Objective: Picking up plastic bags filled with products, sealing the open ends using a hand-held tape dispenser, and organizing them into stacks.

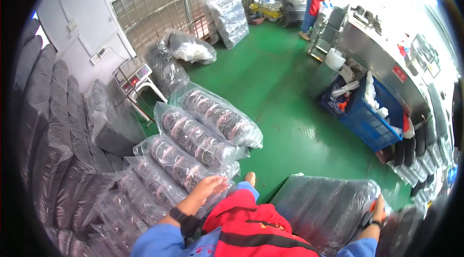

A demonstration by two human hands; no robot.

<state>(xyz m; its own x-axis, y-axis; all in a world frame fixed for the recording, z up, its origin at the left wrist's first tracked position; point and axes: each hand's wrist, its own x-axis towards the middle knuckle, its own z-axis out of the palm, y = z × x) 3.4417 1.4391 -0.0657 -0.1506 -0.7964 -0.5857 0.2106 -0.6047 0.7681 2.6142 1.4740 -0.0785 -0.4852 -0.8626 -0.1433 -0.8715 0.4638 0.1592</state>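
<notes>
My left hand (212, 187) is raised at lower centre, fingers slightly curled and apart, beside a clear bag of banded rolled bundles (176, 158). Similar bags (217, 114) lie in a row to the left and beyond it. My right hand (377, 208) is closed on a small orange object (372, 205), too hidden to identify, at the corner of a large plastic-wrapped dark bundle (324, 208) at lower right.
Tall dark bundles (55, 136) line the left. A scale (133, 75) stands on a white stool near plastic sacks (162, 63). A blue crate (367, 121) sits under a steel counter (386, 56). A person in a red apron (316, 0) bends at back right. The floor is green (275, 73).
</notes>
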